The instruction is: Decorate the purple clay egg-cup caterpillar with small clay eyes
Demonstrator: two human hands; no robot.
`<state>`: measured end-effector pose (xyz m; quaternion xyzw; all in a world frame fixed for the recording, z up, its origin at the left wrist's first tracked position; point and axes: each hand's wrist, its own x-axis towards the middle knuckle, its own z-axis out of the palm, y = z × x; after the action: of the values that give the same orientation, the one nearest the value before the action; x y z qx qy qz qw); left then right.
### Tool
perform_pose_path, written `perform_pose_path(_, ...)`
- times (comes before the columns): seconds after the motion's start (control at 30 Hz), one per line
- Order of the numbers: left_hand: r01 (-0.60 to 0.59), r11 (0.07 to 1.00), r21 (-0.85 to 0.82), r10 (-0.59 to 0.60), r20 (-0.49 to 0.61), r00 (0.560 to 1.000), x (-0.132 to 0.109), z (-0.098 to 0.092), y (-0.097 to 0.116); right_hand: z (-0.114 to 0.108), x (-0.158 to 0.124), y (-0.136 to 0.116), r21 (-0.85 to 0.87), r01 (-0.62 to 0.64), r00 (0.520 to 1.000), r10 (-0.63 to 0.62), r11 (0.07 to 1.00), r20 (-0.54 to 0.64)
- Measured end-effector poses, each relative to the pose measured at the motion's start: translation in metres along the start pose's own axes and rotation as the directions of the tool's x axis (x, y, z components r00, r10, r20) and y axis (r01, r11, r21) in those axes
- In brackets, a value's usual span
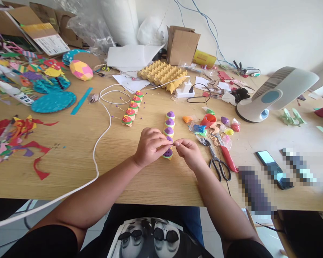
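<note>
My left hand (150,146) and my right hand (190,152) meet fingertip to fingertip, both pinching. Between them is a small dark bit, too small to name. Just under the fingers a strip of egg-carton cups (169,123) lies lengthwise, topped with purple and pale clay; my fingers partly hide its near cups. The nearest cup (168,154) bears dark marks on its purple top. Farther left stands a second egg-carton strip (130,111) with red clay tops and yellow-green trim, and thin sticks with dark tips lie beside it.
Right of my hands lie bagged clay lumps (199,128), black-handled scissors (218,163) and a red-handled knife (227,156). A white fan (274,93) and a phone (274,169) are farther right. A white cable (95,154) crosses the left side. An egg tray (161,73) sits behind.
</note>
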<state>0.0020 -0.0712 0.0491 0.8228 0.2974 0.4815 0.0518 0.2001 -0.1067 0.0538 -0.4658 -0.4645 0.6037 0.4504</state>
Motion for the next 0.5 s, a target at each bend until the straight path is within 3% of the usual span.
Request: perform_pose_path(0.5,-0.013,1.000,-0.024,0.014,0.011,1.000,0.0000,-0.0006,-0.0001,0.0013,-0.0014,-0.0015,0.007,-0.008,1.000,0.008,1.000,0.006)
